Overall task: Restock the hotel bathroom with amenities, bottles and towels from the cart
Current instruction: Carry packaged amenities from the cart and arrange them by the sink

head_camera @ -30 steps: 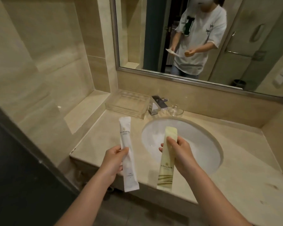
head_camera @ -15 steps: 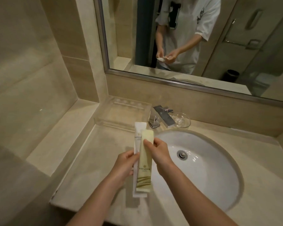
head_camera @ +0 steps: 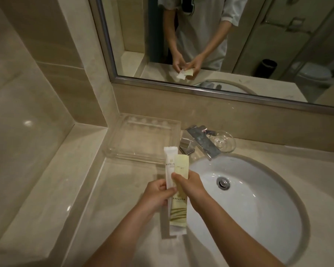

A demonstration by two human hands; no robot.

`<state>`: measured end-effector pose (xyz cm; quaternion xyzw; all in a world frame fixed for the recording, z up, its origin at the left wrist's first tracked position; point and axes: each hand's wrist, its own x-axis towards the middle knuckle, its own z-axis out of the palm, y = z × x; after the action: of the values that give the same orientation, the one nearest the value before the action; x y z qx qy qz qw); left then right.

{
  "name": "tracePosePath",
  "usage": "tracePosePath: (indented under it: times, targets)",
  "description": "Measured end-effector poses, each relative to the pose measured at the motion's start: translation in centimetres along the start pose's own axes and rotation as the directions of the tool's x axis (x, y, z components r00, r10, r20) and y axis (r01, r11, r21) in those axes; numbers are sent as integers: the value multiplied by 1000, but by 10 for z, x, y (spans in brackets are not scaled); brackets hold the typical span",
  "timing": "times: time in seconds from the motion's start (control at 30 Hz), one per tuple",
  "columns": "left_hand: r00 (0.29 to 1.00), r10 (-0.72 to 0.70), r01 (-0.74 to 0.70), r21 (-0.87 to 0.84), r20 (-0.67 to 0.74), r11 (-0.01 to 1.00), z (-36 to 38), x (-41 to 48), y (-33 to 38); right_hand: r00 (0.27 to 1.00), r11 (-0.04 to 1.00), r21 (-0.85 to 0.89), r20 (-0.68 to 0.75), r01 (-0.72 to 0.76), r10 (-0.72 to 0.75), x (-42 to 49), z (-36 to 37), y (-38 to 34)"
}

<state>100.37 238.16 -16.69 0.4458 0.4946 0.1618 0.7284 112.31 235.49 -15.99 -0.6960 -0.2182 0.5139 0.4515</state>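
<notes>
From the head view, the left hand (head_camera: 158,193) grips a long white sachet (head_camera: 169,162), its fingers (head_camera: 171,189) curled round the sachet's middle. The right hand (head_camera: 191,189) holds a pale yellow sachet (head_camera: 179,211), fingers (head_camera: 176,178) wrapped across it. The yellow sachet overlaps the white one, and both stick out beyond the fingers at either end. Under the fingers lies the beige worktop (head_camera: 104,199); just right of them is the white basin (head_camera: 258,209). Beyond the fingertips sit a clear tray (head_camera: 143,139), a chrome tap (head_camera: 201,143) and a glass dish (head_camera: 223,141).
</notes>
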Motion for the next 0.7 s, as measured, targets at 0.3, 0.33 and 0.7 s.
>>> tracePosePath:
  times: [0.3,0.33,0.7]
  targets:
    - [920,-256,71,-517,-297,853,-47,77,13,992,998,-57,-122,-26,19,39,-23,-11]
    - [912,-254,47,-532,-322,845,-51,85,14,991,998,-50,-131,-25,18,42,-26,-13]
    - [940,-224,-23,-706,-256,708,-61,103,7,995,998,-58,-91,39,-44,37,-37,-22]
